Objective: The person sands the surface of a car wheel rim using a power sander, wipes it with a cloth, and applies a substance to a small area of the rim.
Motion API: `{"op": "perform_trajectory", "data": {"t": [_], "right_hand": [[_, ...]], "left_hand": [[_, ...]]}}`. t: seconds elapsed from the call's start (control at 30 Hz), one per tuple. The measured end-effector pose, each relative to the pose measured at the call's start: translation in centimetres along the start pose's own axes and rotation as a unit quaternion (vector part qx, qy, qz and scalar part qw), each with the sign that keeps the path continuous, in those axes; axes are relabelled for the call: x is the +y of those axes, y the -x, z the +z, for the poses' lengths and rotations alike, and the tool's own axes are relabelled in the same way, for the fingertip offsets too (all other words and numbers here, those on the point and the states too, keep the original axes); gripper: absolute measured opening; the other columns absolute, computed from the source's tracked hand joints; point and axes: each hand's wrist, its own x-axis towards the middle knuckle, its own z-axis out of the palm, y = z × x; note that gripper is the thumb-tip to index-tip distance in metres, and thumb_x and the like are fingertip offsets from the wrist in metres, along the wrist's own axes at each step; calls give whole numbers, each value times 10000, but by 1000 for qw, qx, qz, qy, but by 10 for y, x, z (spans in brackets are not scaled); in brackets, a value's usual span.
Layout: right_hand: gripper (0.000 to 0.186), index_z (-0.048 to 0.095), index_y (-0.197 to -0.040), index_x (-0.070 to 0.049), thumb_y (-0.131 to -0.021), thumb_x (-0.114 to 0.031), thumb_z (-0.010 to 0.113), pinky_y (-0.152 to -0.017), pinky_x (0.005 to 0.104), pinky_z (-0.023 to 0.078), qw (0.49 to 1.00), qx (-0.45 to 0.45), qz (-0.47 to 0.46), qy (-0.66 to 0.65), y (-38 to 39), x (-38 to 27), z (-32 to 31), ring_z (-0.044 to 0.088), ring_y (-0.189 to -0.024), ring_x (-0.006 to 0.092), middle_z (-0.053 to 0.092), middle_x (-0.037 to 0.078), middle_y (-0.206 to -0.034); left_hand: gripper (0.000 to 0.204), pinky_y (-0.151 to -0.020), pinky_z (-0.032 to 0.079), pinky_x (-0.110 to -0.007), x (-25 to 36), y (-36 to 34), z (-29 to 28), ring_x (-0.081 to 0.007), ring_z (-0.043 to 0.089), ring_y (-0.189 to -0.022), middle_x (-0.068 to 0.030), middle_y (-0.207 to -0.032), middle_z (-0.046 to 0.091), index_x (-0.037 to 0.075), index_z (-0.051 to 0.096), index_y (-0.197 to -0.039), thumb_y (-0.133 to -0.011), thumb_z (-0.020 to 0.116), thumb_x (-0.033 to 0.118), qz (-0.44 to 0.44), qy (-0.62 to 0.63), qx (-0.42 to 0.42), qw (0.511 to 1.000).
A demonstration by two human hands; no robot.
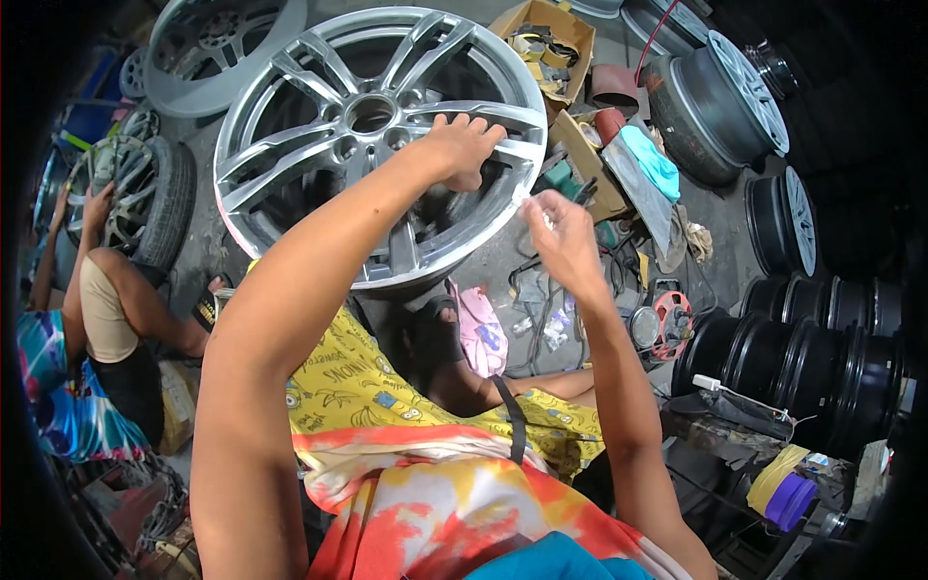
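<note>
A large silver alloy wheel with paired spokes lies in front of me, tilted toward me. My left hand reaches across it and grips a right-hand spoke, fingers over the spoke and thumb on its near side. My right hand is closed at the wheel's right rim edge, fingertips pinched together. A small whitish bit shows between its fingers; its kind is too small to make out. Whitish patches mark the rim near these fingertips.
At left another person works on a wheel with a tire. Cardboard box, turquoise cloth, red-and-black reel and cords lie to the right. Black rims stand in rows; a pink cloth lies below the wheel.
</note>
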Motion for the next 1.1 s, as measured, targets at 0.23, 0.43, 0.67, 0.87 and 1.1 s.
{"op": "perform_trajectory", "data": {"t": [0.23, 0.43, 0.67, 0.87, 1.1], "right_hand": [[303, 689, -942, 72, -1009, -217, 628, -702, 392, 508, 997, -39, 61, -9, 12, -7, 5, 618, -682, 209, 669, 224, -759], [311, 722, -943, 47, -996, -248, 640, -733, 410, 523, 995, -42, 91, -1, 17, -13, 10, 696, -731, 278, 693, 240, -778], [328, 722, -934, 50, -1002, -262, 644, -711, 416, 521, 996, 6, 84, 11, 4, -13, 3, 710, -724, 313, 691, 257, -786], [336, 700, -923, 67, -1005, -252, 637, -723, 423, 523, 998, -18, 47, 23, 5, -17, 1, 665, -688, 306, 669, 245, -752], [326, 721, -938, 62, -1000, -249, 643, -736, 421, 535, 997, -64, 42, -30, 10, -15, 9, 731, -754, 326, 695, 265, -797]], "left_hand": [[799, -1044, 433, -577, 1, 0, -5, -390, 512, -1339, -181, -1410, 536, 106, 404, -1528, -767, 645, 74, 0, 0, -29, 1000], [827, -1066, 414, -555, 1, 0, -8, -378, 497, -1363, -159, -1426, 536, 116, 396, -1550, -762, 638, 56, -10, 5, -37, 999], [820, -1058, 415, -557, 1, -1, -6, -384, 501, -1347, -160, -1410, 544, 116, 400, -1546, -761, 627, 45, -6, 15, -33, 999], [838, -1053, 420, -556, -1, -1, -5, -381, 504, -1344, -165, -1411, 541, 120, 395, -1550, -751, 633, 33, -9, 13, -32, 999], [842, -1055, 425, -562, 1, 0, -6, -381, 504, -1353, -159, -1415, 544, 123, 392, -1549, -749, 642, 42, -11, 7, -39, 999]]}}
